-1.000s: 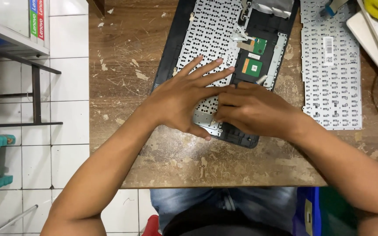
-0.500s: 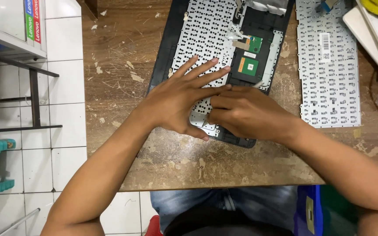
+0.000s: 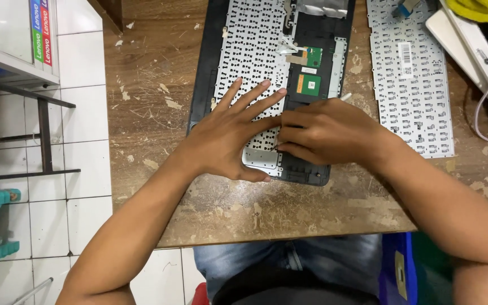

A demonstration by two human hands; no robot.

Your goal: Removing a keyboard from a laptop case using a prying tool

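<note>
My worktop (image 3: 159, 85) is a pretty beat-up wooden slab, brown with scratches and pale flakes of chipped finish all over. Lying flat on it in front of me is the black laptop palmrest shell (image 3: 204, 62), inside face up, and just to its right there's a loose silver keyboard backplate (image 3: 410, 85). Up in the far right corner sits a white device (image 3: 458, 39), with a thin pale cable (image 3: 484, 113) curling past it.
</note>
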